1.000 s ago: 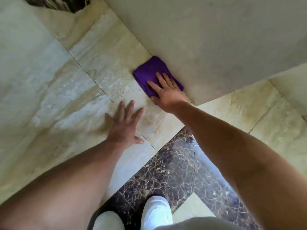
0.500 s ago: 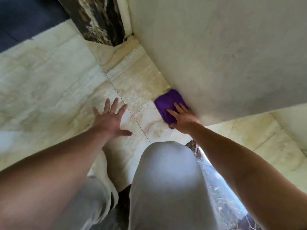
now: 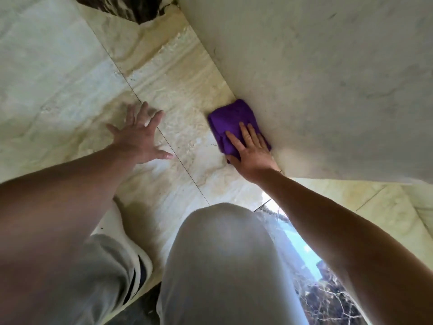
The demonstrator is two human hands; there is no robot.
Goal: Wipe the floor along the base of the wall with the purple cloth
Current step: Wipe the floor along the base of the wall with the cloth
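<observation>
The folded purple cloth lies flat on the cream marble floor, tight against the base of the pale wall. My right hand presses down on the cloth's near half with fingers together, pointing along the wall. Only the far half of the cloth shows beyond my fingers. My left hand rests flat on the floor to the left, fingers spread, holding nothing, about a hand's width from the cloth.
My bent knee in grey trousers fills the lower middle, with a white shoe to its left. Dark veined marble tiles lie at lower right. A dark marble column base stands where the wall ends at the top.
The cloth and my right hand have slid forward along the wall's base. I have crouched lower, so my knee came into view, and my left hand shifted forward on the floor.
</observation>
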